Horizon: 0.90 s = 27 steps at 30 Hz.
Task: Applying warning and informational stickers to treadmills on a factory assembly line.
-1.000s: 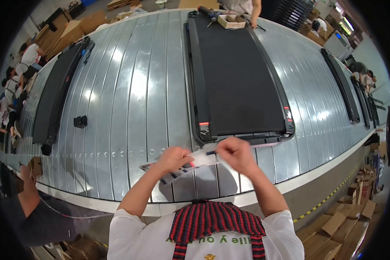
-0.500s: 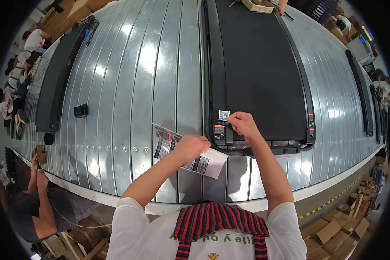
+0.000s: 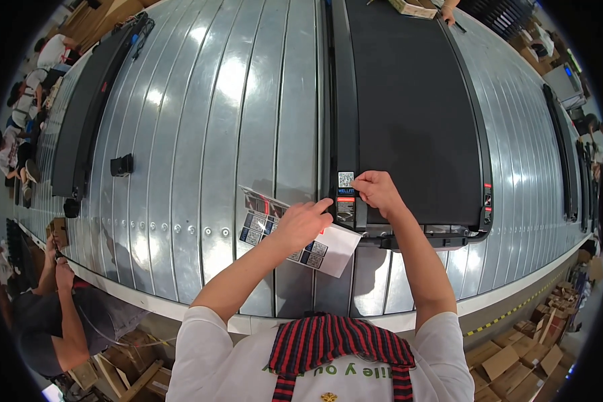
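Note:
A black treadmill deck point(image 3: 419, 114) lies lengthwise in front of me, its side rail point(image 3: 346, 94) on the left. My right hand point(image 3: 380, 191) pinches the right edge of a small QR code sticker point(image 3: 345, 179), which sits against the near end of that rail. Just below it is a red, white and black warning label point(image 3: 346, 208). My left hand point(image 3: 303, 223) holds a sheet of stickers point(image 3: 342, 249) over the metal surface, the index finger stretched toward the rail beside the label. Part of the sheet is hidden under this hand and forearm.
The slatted metal work surface point(image 3: 201, 134) bears a small black part point(image 3: 121, 165) and another long black deck point(image 3: 100, 100) at left. Someone's hand point(image 3: 449, 12) is at the deck's far end, near a shallow box point(image 3: 415, 8). Another person point(image 3: 60, 308) works at lower left.
The sticker now lies straight along the rail, still pinched by my right hand. My left hand has shifted right and slightly up with the sheet, its index finger now extended toward the rail.

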Each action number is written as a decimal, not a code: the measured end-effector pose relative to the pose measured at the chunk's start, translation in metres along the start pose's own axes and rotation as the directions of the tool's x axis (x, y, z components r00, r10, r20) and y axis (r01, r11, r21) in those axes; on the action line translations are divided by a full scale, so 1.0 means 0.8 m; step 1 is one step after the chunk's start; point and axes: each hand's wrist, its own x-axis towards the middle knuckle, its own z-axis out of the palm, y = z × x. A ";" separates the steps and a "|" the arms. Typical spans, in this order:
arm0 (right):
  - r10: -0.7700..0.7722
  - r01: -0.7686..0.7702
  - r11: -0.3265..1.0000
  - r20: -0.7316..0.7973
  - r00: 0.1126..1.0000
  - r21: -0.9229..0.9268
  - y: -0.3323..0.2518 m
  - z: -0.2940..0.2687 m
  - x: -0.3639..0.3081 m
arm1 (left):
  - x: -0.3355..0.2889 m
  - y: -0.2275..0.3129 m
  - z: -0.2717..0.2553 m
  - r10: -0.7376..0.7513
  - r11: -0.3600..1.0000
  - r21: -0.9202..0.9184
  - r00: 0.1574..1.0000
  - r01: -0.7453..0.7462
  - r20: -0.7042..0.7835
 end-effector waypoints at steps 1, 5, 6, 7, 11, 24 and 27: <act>-0.001 0.001 1.000 0.006 1.000 0.008 0.001 0.000 0.000 | 0.001 0.000 0.000 0.005 1.000 -0.002 1.000 -0.005 -0.005; -0.004 0.004 1.000 0.003 1.000 0.027 0.002 -0.001 -0.002 | 0.002 0.000 0.001 0.016 1.000 -0.007 1.000 -0.016 -0.020; -0.002 0.002 0.999 0.007 1.000 0.033 0.002 -0.001 -0.003 | 0.002 0.000 0.001 0.014 1.000 -0.006 1.000 -0.014 -0.018; 0.002 -0.002 0.999 0.008 1.000 0.036 0.002 -0.001 -0.003 | 0.002 0.000 0.001 0.013 1.000 -0.007 1.000 -0.013 -0.021; 0.011 -0.011 0.999 0.000 1.000 0.037 0.002 0.000 -0.003 | 0.001 0.001 0.003 0.011 1.000 -0.001 1.000 -0.011 -0.028; -0.002 0.004 0.999 -0.036 0.999 0.032 0.001 0.004 -0.004 | 0.006 0.001 0.002 0.001 1.000 -0.010 1.000 -0.002 -0.022; -0.010 0.011 1.000 -0.046 0.999 0.027 0.003 0.005 -0.002 | 0.011 0.003 -0.002 -0.008 1.000 0.007 1.000 0.008 -0.024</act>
